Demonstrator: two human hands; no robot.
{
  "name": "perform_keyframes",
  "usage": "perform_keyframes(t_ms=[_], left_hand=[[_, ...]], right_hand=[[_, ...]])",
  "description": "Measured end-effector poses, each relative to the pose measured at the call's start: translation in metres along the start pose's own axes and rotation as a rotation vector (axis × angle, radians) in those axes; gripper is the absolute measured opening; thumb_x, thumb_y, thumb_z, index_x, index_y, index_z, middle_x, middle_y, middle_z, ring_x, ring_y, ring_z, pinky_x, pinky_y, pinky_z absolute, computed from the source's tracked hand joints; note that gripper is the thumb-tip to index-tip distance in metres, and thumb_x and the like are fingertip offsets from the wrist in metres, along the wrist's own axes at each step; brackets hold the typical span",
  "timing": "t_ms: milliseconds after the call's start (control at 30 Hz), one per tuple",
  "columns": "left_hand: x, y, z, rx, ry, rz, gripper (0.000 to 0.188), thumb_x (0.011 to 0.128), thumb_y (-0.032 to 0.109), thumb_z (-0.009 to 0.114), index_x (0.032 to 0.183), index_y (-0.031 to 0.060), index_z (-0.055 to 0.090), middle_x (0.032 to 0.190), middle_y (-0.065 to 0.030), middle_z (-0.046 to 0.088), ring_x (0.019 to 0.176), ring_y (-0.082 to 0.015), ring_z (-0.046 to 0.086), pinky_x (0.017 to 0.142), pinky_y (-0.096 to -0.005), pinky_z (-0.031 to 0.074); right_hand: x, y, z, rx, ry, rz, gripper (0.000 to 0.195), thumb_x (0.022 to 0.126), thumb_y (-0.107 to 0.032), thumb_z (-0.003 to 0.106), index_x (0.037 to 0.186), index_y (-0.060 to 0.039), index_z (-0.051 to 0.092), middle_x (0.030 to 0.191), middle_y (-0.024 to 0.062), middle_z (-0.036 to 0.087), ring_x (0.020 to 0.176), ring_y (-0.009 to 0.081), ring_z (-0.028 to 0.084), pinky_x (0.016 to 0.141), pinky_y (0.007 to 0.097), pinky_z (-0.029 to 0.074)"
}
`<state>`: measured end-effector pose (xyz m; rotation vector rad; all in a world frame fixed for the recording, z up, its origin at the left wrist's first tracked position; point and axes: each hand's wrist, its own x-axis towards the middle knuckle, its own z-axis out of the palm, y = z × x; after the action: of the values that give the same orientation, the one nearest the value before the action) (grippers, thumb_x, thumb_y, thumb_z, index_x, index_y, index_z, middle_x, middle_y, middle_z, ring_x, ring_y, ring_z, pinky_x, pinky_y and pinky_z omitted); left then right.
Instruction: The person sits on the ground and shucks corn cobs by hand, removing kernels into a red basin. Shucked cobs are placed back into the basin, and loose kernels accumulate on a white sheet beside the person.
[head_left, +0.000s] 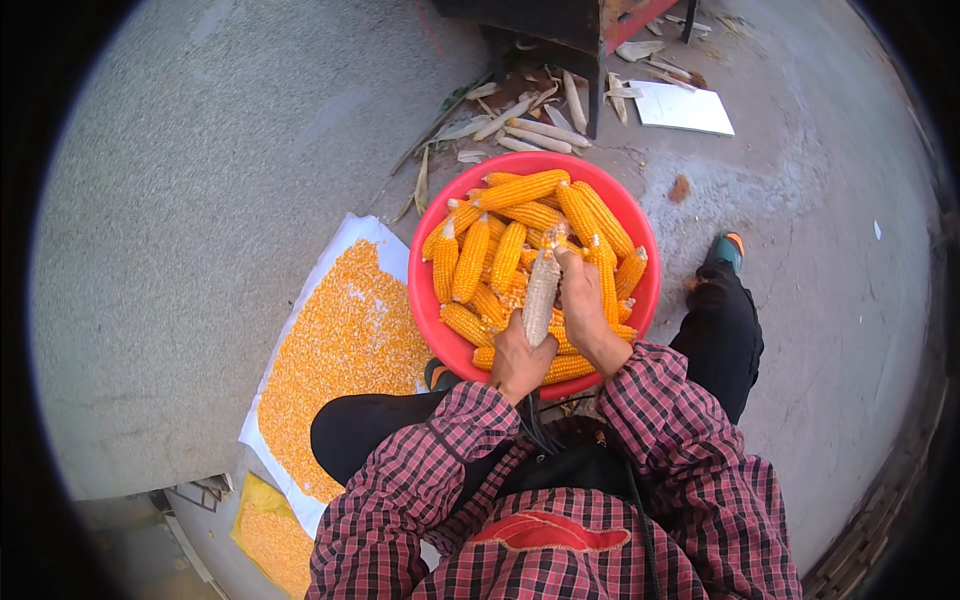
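A mostly bare corn cob (541, 300), with some yellow kernels near its upper tip, is held over a red plastic basin (429, 319). Around the cob's lower end my left hand (520, 358) is closed. My right hand (585, 300) grips near its upper end from the right, the thumb by the tip; whether it holds anything else is hidden. Several ears of yellow corn (472, 257) fill the basin, with loose kernels (514, 295) among them.
Left of the basin, corn kernels (337, 360) cover a white sheet (259, 442); more lie on a yellow sheet (251, 487). Bare cobs and husks (540, 135) litter the ground beside a dark stand (540, 30). A white board (682, 107) lies farther right.
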<state>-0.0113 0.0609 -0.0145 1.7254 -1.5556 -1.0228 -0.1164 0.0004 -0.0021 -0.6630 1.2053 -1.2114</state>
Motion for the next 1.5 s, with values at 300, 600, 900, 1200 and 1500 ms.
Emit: perform_keyframes(t_ms=[300,600,900,1200,1500], left_hand=[[0.008,0.004,-0.017,-0.876,-0.458,-0.337,0.023,0.077,0.004,0.056,0.099,-0.0001,0.049,0.066,-0.0078,0.054,0.053,-0.0159,0.055,0.048,-0.0305,0.046],[0.012,-0.006,-0.014,-0.981,-0.613,-0.343,0.027,0.086,0.017,0.053,0.109,0.0026,0.048,0.089,-0.0085,0.056,0.079,-0.0194,0.059,0.064,-0.0333,0.051],[0.039,0.001,-0.020,-0.662,-0.182,-0.066,0.038,0.091,0.024,0.056,0.119,0.0000,0.047,0.109,-0.0075,0.055,0.095,-0.0131,0.055,0.070,-0.0248,0.050],[0.042,0.017,-0.036,-0.753,-0.251,-0.001,0.037,0.091,0.032,0.057,0.109,-0.0005,0.053,0.087,-0.0028,0.058,0.071,-0.0063,0.055,0.056,-0.0195,0.045],[0.043,0.014,-0.033,-0.744,-0.198,0.024,0.031,0.093,0.033,0.054,0.090,0.0021,0.057,0.068,-0.0001,0.055,0.055,-0.0049,0.049,0.048,-0.0192,0.041]], right_hand=[[-0.001,-0.002,-0.010,0.030,-0.092,-0.043,0.032,0.088,-0.028,0.049,0.089,0.0013,0.061,0.077,0.0027,0.058,0.065,0.0108,0.050,0.060,0.0260,0.040],[-0.006,0.003,-0.011,-0.225,-0.193,0.013,0.031,0.079,-0.022,0.062,0.095,0.0049,0.061,0.075,0.0104,0.063,0.066,0.0160,0.059,0.059,0.0323,0.047],[-0.005,0.012,-0.028,-0.292,-0.213,-0.148,0.025,0.081,-0.015,0.062,0.097,0.0040,0.059,0.076,0.0110,0.062,0.069,0.0179,0.058,0.064,0.0333,0.046],[-0.017,0.005,-0.029,-0.405,-0.396,-0.182,0.034,0.084,-0.010,0.061,0.115,0.0030,0.054,0.094,0.0124,0.062,0.087,0.0176,0.057,0.080,0.0324,0.045],[-0.019,0.000,-0.030,-0.339,-0.488,-0.025,0.031,0.087,-0.009,0.058,0.115,0.0015,0.055,0.095,0.0082,0.062,0.090,0.0149,0.055,0.084,0.0299,0.043]])
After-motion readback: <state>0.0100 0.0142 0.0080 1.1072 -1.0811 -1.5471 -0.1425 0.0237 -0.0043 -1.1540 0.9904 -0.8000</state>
